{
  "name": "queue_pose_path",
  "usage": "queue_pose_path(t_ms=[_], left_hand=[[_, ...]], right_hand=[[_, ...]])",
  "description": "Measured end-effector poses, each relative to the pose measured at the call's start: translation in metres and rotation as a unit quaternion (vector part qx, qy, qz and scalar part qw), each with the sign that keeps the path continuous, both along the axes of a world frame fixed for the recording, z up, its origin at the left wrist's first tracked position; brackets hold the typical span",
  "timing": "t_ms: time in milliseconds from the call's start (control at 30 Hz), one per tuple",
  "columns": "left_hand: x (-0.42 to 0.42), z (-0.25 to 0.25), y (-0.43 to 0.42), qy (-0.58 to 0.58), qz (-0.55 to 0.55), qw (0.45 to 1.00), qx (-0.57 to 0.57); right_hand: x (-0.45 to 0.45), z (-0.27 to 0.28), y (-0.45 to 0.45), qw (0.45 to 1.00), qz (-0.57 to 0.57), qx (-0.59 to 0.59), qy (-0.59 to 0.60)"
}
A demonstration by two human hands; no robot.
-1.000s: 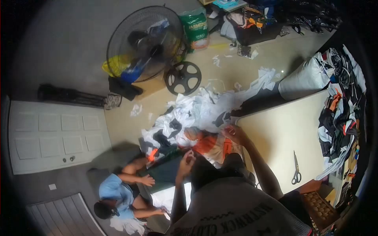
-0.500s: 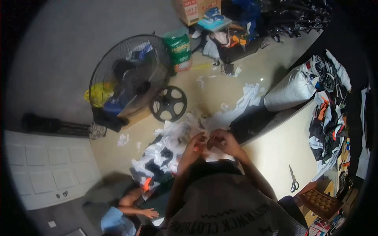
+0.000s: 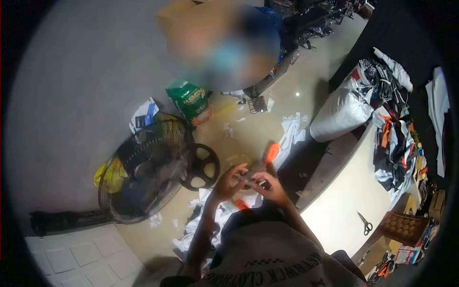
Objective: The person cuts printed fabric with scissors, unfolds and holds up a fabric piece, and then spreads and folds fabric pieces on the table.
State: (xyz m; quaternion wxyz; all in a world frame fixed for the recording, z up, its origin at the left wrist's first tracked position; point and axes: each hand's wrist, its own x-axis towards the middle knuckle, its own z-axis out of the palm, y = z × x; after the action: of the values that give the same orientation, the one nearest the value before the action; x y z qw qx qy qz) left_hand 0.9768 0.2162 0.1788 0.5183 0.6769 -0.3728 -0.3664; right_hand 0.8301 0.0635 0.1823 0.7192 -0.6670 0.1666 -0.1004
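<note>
My left hand and my right hand meet in front of my shirt, fingers bent and fingertips pinched close together. A small greyish thing seems to lie between them, too blurred to name. Just past my right hand is a bright orange piece, and I cannot tell whether it is held. Another orange piece shows below my hands, near my lap. White and dark cloth scraps lie heaped beneath my left forearm.
A large black fan with a round base lies left of my hands. At right, a pale tabletop carries scissors and a cloth pile. A stuffed white sack and a green bag stand farther off.
My view has turned, so the fan sits lower and the other person at lower left is out of sight. My hands stay together; an orange piece now shows beyond the right one.
</note>
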Motion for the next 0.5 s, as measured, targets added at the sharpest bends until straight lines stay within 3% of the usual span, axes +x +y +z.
queue_pose_path(t_ms=[167,333,500], left_hand=[[0.065,-0.035,-0.052,0.072,0.062,0.995,0.031],[0.129,-0.030,-0.161,0.090,0.092,0.991,-0.021],[0.181,0.003,-0.292,-0.041,0.044,0.997,-0.049]], right_hand=[[0.074,-0.013,-0.077,0.996,0.078,-0.020,0.023],[0.142,-0.007,-0.196,0.996,0.052,-0.057,-0.052],[0.174,0.021,-0.322,0.982,-0.017,-0.158,-0.106]])
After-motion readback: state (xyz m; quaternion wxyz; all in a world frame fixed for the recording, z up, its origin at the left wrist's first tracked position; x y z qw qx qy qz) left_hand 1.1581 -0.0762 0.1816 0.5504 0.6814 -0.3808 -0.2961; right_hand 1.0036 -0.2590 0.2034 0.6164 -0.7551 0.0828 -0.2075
